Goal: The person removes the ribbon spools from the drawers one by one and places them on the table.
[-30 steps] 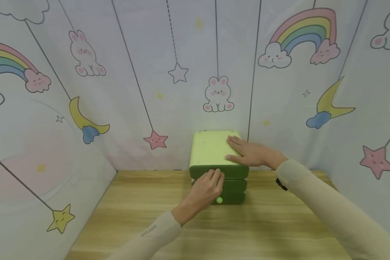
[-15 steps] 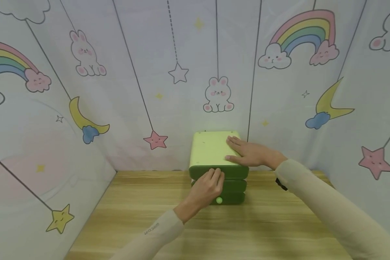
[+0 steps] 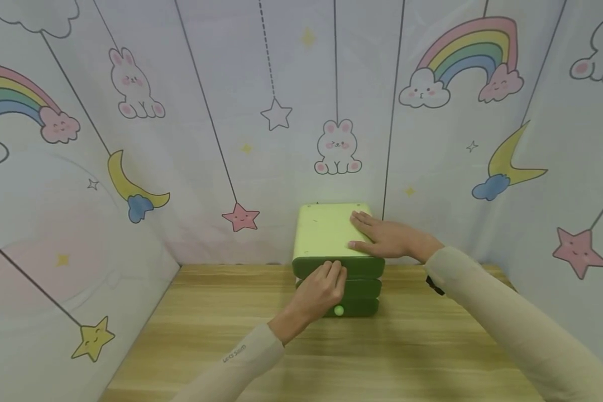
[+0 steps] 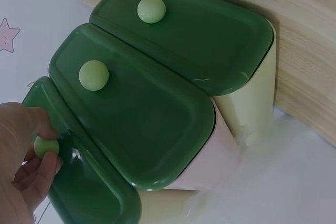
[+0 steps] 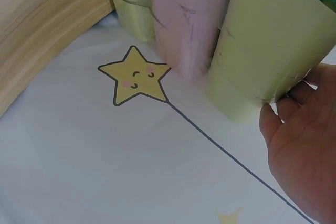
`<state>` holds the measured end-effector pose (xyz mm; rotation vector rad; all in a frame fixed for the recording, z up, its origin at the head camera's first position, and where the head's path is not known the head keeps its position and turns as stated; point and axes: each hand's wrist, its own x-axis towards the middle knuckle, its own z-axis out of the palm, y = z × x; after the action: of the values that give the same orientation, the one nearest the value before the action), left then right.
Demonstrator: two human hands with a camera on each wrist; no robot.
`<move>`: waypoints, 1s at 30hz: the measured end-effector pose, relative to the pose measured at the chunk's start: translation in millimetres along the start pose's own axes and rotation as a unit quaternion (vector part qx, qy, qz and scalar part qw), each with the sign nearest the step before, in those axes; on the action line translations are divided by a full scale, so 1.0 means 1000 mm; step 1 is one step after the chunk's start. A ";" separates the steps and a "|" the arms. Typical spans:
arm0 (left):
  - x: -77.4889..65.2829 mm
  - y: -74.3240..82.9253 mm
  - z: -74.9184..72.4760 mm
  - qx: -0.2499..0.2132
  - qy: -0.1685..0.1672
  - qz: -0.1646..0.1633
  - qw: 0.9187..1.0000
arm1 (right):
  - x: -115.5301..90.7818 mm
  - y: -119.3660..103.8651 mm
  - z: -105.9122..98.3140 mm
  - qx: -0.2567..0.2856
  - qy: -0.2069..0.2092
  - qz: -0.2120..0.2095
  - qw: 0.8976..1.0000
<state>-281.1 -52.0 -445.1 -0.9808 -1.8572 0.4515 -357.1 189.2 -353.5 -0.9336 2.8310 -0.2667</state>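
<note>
A small three-drawer cabinet (image 3: 326, 229) with a pale yellow-green top stands on the table against the back wall. Its drawer fronts are dark green, each with a round light green knob. My left hand (image 3: 319, 287) pinches the knob (image 4: 46, 148) of the top drawer (image 4: 94, 182) between thumb and fingers. The middle drawer's knob (image 4: 94, 75) and the bottom drawer's knob (image 4: 151, 9) both show in the left wrist view. Flat on the right part of the cabinet's top lies my right hand (image 3: 384, 234), fingers extended; the right wrist view shows it at the cabinet's side.
The wood-grain table (image 3: 221, 312) spreads out in front of the cabinet and to both sides. A pale backdrop (image 3: 201, 162) printed with rabbits, stars, moons and rainbows encloses it at the back and sides. A small black object (image 3: 435, 285) shows beneath the right cuff.
</note>
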 end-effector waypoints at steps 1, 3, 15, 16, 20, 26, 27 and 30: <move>0.000 0.000 0.000 -0.001 0.000 0.000 1.000 | 0.000 0.000 0.000 -0.001 0.000 -0.001 1.000; -0.001 0.000 -0.001 -0.001 -0.001 0.001 1.000 | 0.000 0.000 0.000 -0.001 0.001 -0.002 1.000; -0.003 0.002 -0.010 0.004 0.006 0.010 1.000 | 0.000 0.001 0.000 -0.002 -0.002 0.002 1.000; -0.004 0.003 -0.011 0.005 0.006 0.012 1.000 | 0.000 0.001 0.000 -0.003 -0.002 0.002 1.000; -0.005 0.003 -0.014 0.009 0.007 0.017 1.000 | 0.000 0.001 0.001 -0.006 0.000 0.002 1.000; -0.007 0.004 -0.018 0.000 0.012 0.024 1.000 | -0.001 -0.001 0.000 -0.004 -0.001 0.003 1.000; -0.008 0.004 -0.019 -0.001 0.013 0.025 1.000 | -0.001 -0.001 0.000 -0.004 -0.001 0.003 1.000; -0.008 0.005 -0.020 -0.001 0.021 0.028 0.999 | -0.001 -0.001 -0.001 -0.004 -0.001 0.003 1.000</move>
<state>-259.8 -57.5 -443.7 -1.0381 -1.7975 0.4590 -355.6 189.3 -352.2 -0.9253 2.8344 -0.2529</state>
